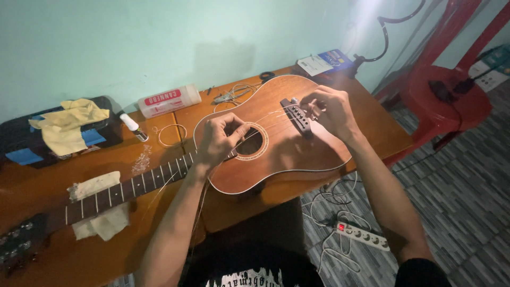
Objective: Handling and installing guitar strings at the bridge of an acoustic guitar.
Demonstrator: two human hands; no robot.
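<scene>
At the guitar (281,143) bridge (297,116), right hand (332,111) fingers pinch a string (265,114).

Bare tabletop (366,114) lies open right of the guitar (287,154); a white bottle (169,100), coiled string (171,134) and pliers (228,95) crowd the wall side.

Both bare forearms are stretched forward from the lower edge of the view. The left hand (220,139) is curled into a loose fist, knuckles up, wrist bent. The right hand (330,110) is held farther out, its fingers (311,104) pinched together.
</scene>
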